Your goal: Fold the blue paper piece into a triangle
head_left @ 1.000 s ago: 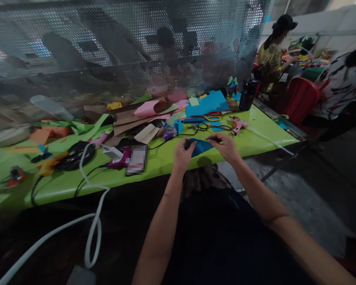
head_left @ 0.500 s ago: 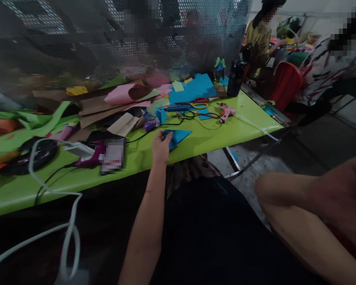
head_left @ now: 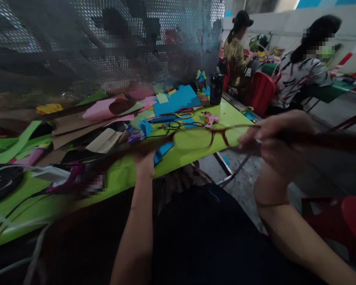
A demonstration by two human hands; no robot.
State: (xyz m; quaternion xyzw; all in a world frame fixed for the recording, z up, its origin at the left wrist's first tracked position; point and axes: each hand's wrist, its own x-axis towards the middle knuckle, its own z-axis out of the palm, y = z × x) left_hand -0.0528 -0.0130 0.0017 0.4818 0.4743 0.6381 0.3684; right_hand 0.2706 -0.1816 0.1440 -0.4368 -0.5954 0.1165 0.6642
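Observation:
My right hand (head_left: 273, 142) is raised close to the camera, its fingers pinched on a pair of dark red-framed glasses (head_left: 216, 136). The frame stretches blurred across the view. My left hand (head_left: 144, 162) rests at the near edge of the lime-green table (head_left: 121, 178) and grips a folded blue paper piece (head_left: 163, 150). A temple of the glasses partly hides its fingers.
Paper sheets in pink, brown, blue and green litter the table, with scissors (head_left: 184, 114), a pink glue gun (head_left: 210, 118), a black bottle (head_left: 216, 89) and cables. A perforated screen (head_left: 106, 47) stands behind. Two people sit at the right by a red chair (head_left: 259, 93).
My right hand left the blue paper, swung up out of view and now holds the glasses in front of the camera. The left hand stayed on the paper. The view turned right.

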